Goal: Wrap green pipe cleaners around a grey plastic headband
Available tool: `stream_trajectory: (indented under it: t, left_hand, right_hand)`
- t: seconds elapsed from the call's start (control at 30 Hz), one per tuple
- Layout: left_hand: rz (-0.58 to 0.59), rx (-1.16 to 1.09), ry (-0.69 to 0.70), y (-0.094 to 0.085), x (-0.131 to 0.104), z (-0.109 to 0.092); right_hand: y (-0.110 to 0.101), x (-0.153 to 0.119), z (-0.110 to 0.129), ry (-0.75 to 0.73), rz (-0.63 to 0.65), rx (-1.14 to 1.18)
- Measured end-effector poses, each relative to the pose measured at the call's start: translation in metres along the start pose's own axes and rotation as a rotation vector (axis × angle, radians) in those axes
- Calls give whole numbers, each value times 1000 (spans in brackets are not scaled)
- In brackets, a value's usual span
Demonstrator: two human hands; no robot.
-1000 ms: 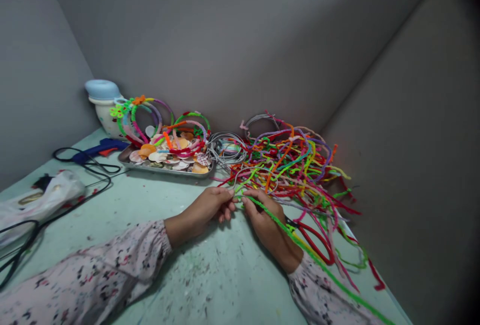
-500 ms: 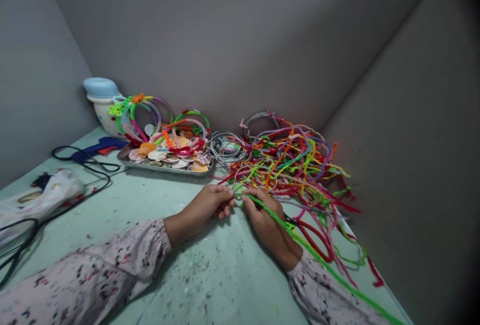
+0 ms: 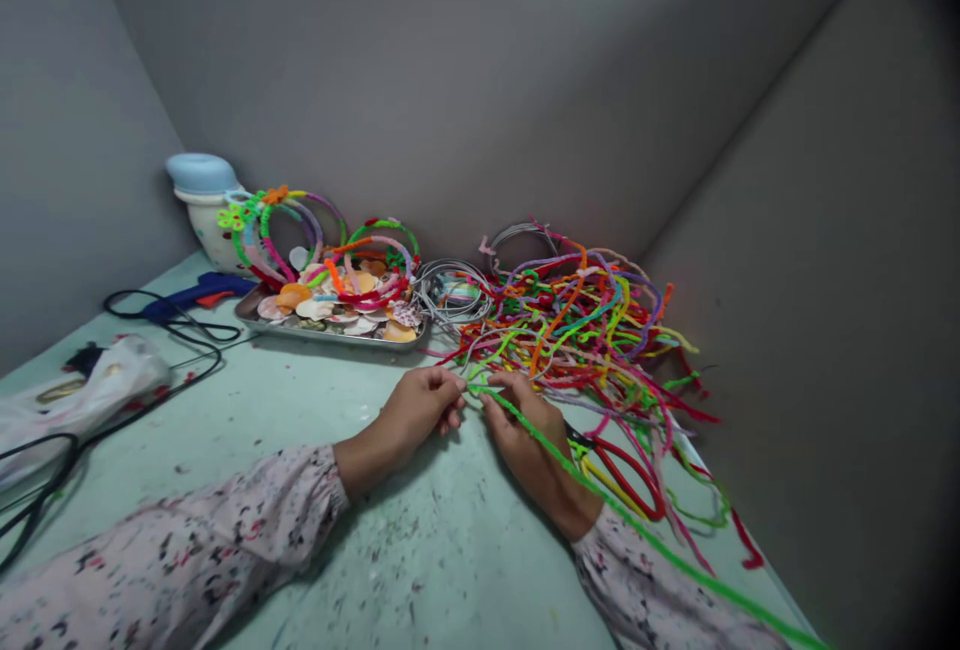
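Note:
A long green pipe cleaner (image 3: 630,518) runs from between my hands across my right wrist and sleeve to the lower right. Its end is pinched in the fingertips of my left hand (image 3: 409,422). My right hand (image 3: 531,440) is beside it, thumb and forefinger closed round the same pipe cleaner near that end. What the end is shaped into is too small to tell. Just beyond the fingertips lies a tangled heap of colourful pipe cleaners (image 3: 592,315). Red-handled scissors (image 3: 634,480) lie right of my right hand, partly hidden by it.
A metal tray (image 3: 330,335) holds shells and colourful wrapped rings (image 3: 289,230). Coiled grey wire (image 3: 454,292) is beside it. At the left are a blue-lidded container (image 3: 206,215), a blue tool (image 3: 184,297), a black cable (image 3: 169,395) and a plastic bag (image 3: 97,395).
The fingers have shifted slightly around the green end, and the green pipe cleaner's far part has swung a little to the right. Both hands keep their hold.

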State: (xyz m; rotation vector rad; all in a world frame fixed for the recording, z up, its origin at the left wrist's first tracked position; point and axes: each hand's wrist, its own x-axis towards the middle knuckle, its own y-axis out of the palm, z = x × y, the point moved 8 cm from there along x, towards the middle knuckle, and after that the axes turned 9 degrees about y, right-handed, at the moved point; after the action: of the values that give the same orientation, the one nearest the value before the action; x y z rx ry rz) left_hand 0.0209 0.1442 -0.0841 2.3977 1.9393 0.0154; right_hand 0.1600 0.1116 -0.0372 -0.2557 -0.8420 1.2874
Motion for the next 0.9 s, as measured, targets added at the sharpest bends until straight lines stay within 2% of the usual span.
stream_trajectory:
  t: [0.23, 0.43, 0.67, 0.9]
  left_hand:
    - [-62, 105, 60, -6, 1, -3]
    - [-49, 186, 124, -6, 1, -8]
    - [-15, 147, 134, -3, 2, -6]
    - [23, 122, 123, 3, -1, -10]
  right_hand:
    - [3, -5, 11, -159, 57, -42]
    - [7, -9, 23, -261, 95, -172]
    - [6, -13, 32, -345, 53, -330]
    - [3, -13, 37, -404, 22, -289]
